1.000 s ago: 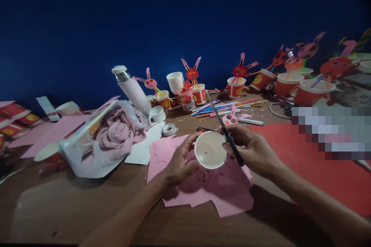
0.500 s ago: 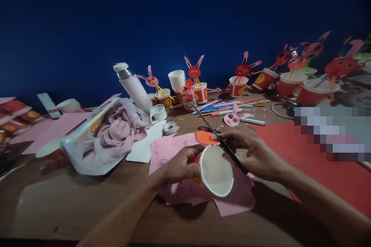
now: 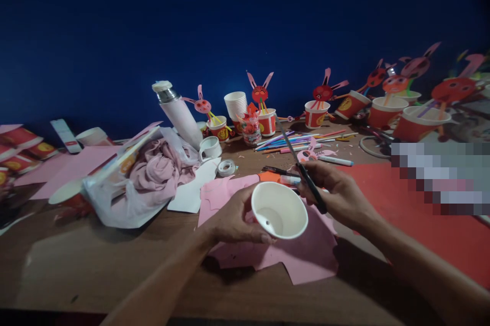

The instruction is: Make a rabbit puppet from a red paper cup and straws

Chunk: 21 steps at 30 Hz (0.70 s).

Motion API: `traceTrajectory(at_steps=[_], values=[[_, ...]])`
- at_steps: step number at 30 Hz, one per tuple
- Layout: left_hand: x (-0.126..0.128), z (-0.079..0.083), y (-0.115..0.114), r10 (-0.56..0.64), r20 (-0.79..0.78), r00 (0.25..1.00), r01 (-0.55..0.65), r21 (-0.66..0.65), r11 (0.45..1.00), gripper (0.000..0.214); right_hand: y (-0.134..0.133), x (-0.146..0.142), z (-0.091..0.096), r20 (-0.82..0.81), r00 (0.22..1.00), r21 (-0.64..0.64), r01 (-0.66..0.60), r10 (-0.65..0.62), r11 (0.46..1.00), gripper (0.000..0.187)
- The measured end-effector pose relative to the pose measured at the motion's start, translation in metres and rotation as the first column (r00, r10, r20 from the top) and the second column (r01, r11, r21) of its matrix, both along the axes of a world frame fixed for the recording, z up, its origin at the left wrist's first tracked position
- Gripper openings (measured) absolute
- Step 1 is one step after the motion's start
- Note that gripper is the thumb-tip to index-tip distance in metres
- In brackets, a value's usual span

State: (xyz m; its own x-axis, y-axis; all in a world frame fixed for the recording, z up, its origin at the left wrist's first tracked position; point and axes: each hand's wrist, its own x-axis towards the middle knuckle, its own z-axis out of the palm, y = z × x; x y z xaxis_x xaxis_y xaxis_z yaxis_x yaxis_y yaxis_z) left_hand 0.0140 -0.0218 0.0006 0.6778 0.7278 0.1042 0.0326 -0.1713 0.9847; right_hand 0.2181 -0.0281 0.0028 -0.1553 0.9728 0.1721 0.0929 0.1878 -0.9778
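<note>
My left hand (image 3: 233,221) is wrapped round a paper cup (image 3: 279,209), white inside, with its mouth turned up toward me; a small hole shows in its bottom. My right hand (image 3: 337,193) grips a pair of black-handled scissors (image 3: 302,170), blades together and pointing up and away to the left. Both hands hover over a ragged sheet of pink paper (image 3: 302,254) lying on the brown table (image 3: 115,270). A small orange paper scrap (image 3: 269,176) and a marker (image 3: 289,179) lie just beyond the cup.
A clear bag with pink cloth (image 3: 145,173), a white flask (image 3: 178,111), a tape roll (image 3: 226,168), stacked white cups (image 3: 235,104) and loose coloured pens (image 3: 298,140) sit behind. Red cups with paper bunny figures (image 3: 317,106) line the back. Red paper (image 3: 429,234) covers the right.
The cup has turned from lying on its side to mouth up, and the scissors have swung from pointing left to more upright. The view shifted slightly.
</note>
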Motion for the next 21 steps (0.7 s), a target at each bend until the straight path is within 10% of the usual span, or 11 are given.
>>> traceTrajectory(at_steps=[5, 11, 21], values=[[-0.007, 0.002, 0.003, 0.15, -0.015, 0.989, -0.14, 0.277, 0.951, 0.078, -0.003, 0.002, 0.002, -0.021, 0.999, -0.031, 0.034, -0.034, 0.999, 0.038], [-0.007, 0.001, 0.004, 0.282, -0.019, 0.959, -0.194, 0.684, 0.703, 0.074, -0.008, 0.003, 0.001, 0.063, 0.997, -0.006, 0.048, -0.048, 0.999, 0.039], [-0.013, -0.003, 0.008, 0.547, 0.023, 0.837, -0.485, 0.493, 0.722, 0.086, -0.018, 0.005, 0.004, 0.114, 0.992, 0.011, 0.052, -0.052, 0.999, 0.039]])
